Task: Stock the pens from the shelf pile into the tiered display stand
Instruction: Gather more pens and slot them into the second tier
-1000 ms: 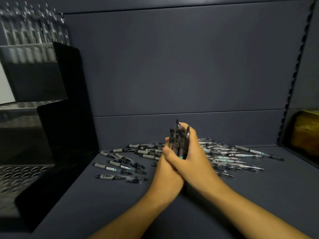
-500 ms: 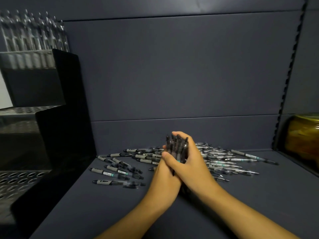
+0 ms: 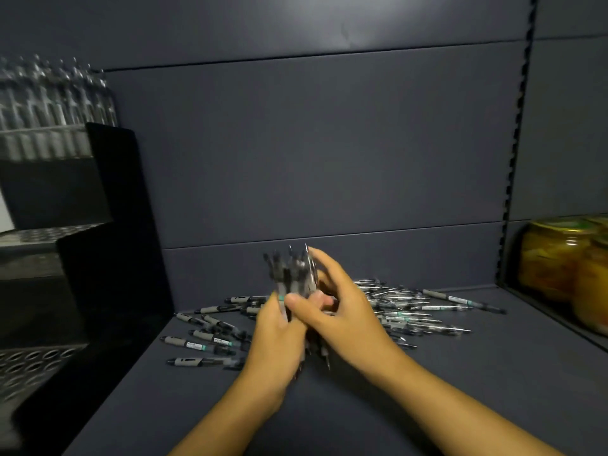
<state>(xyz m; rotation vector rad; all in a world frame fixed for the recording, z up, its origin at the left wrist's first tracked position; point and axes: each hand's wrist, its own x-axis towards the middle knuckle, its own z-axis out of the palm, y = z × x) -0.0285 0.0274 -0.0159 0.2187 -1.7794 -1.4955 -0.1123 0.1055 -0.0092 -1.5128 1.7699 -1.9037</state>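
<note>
Head view: pen bundle (image 3: 291, 278) upright, left hand (image 3: 279, 337) fingers clamped around it, right hand (image 3: 342, 311) fingers loosely apart.

Right hand (image 3: 342, 311) loosened off the bundle of pens (image 3: 291, 274); fingers opened and spread, where earlier both hands clasped it tight. Left hand (image 3: 279, 337) kept the grip. Bundle fanned out at top, blurred.
</note>
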